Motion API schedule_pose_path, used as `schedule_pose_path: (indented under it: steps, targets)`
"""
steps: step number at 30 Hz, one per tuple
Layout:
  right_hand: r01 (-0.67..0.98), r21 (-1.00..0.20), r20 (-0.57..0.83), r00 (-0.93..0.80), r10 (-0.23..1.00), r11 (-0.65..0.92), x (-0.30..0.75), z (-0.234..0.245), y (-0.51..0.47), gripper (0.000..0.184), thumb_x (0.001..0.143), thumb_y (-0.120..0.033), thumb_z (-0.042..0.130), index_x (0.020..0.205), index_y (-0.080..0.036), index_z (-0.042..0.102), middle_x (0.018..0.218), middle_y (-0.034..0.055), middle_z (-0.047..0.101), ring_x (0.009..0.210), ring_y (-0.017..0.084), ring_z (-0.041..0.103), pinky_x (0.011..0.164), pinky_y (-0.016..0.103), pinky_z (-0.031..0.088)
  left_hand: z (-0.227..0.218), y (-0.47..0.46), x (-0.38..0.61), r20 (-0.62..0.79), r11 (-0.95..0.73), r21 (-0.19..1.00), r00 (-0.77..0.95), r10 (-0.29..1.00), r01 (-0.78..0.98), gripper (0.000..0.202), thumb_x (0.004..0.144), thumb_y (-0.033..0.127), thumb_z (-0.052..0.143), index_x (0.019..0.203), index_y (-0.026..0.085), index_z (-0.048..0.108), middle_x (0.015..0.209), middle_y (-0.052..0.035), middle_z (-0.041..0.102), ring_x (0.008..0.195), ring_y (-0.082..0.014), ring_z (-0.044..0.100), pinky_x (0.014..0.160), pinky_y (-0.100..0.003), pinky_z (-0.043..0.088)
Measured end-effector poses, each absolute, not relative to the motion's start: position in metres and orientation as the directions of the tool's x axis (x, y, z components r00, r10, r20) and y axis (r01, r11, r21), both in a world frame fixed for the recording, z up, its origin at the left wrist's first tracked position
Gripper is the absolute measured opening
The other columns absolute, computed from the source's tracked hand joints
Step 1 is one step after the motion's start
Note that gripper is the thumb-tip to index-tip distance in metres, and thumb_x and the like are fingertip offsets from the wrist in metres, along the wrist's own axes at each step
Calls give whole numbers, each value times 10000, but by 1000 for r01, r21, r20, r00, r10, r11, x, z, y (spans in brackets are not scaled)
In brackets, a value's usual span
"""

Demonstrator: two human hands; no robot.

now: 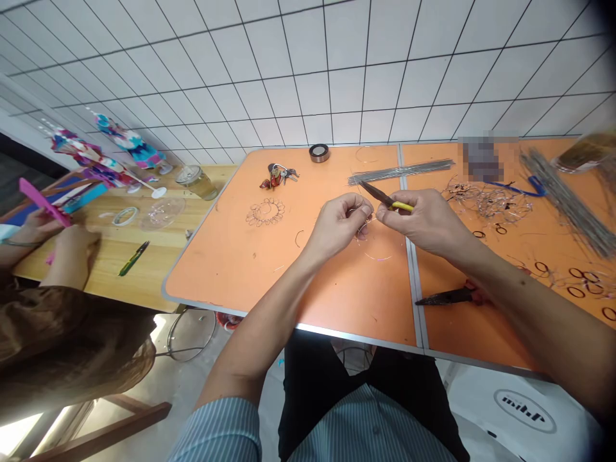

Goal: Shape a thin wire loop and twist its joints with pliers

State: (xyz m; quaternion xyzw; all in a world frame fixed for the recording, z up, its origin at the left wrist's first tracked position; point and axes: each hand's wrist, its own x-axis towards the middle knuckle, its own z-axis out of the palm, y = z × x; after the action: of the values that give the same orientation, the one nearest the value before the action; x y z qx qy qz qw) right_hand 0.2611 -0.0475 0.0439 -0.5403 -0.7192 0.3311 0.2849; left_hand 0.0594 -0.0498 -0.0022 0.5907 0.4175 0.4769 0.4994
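Striped shirt cloth [370, 417] is filling the near edge, below both hands, and above it the fine work is sitting right at the fingertips: the left hand [337, 221] is pinching a fine wire [368, 220] narrowly between thumb and forefinger, over the orange table [240, 276]. Just beside it, the right hand [426, 218] is gripping yellow-handled pliers [385, 197], their dark tips pointing up past the left fingers; whether they are biting any wire, I cannot tell. That wire is looking nearly weightless and springy, easy to bend and just as easy to kink; being so thin, it is probably offering little grip, so the surest hold is likely lying close to the bending spot, with fingertips pressing lightly. The pliers are seeming far stiffer and heavier, best taken by the handles. Left of the left hand, a looped wire ring [264, 222] is lying flat, looking delicate enough to crush; beyond the hands a bundle of straight wire [402, 172] is resting, and beside the right forearm a second pair of pliers [445, 297] is poking out.
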Motion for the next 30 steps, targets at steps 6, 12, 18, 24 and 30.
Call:
schedule_pose_path:
  steps: [6, 12, 18, 24, 30]
  targets:
    - [584, -790, 52, -238, 970, 186, 262, 43, -48, 340, 919, -398, 799, 698, -249, 589, 676, -25, 430, 629, 152, 356, 586, 367, 277, -2, -51, 60, 128, -117, 990, 179, 975, -73, 239, 1023, 338, 833, 885, 181, 717, 698, 17, 694, 591, -105, 686, 587, -221, 577]
    - [581, -787, 77, -240, 968, 206, 261, 44, -48, 376, 933, -418, 796, 689, -252, 563, 672, -19, 426, 632, 154, 345, 574, 365, 264, -7, -50, 64, 140, -135, 990, 130, 981, -51, 260, 1069, 321, 780, 865, 196, 679, 696, 28, 687, 559, -85, 650, 567, -209, 546]
    - [584, -788, 67, -233, 970, 195, 258, 46, -49, 341, 911, -363, 771, 679, -249, 549, 684, -20, 418, 649, 157, 352, 601, 373, 267, -9, -48, 65, 229, -228, 973, 61, 971, -24, 237, 1085, 252, 714, 858, 202, 673, 763, 30, 659, 620, -83, 625, 604, -218, 523]
    - [593, -781, 66, -231, 971, 194, 256, 49, -50, 339, 913, -389, 774, 690, -250, 561, 679, -21, 420, 642, 158, 351, 600, 375, 263, -9, -48, 64, 252, -253, 967, 39, 967, 23, 276, 1093, 295, 729, 840, 217, 652, 710, 47, 571, 620, -99, 503, 615, -251, 433]
    - [591, -780, 67, -248, 966, 205, 255, 49, -51, 369, 950, -475, 788, 719, -257, 601, 697, -11, 451, 649, 172, 372, 614, 385, 277, -7, -50, 64, 281, -282, 958, 24, 959, 56, 295, 1106, 336, 738, 846, 225, 654, 672, 49, 498, 631, -126, 425, 627, -283, 391]
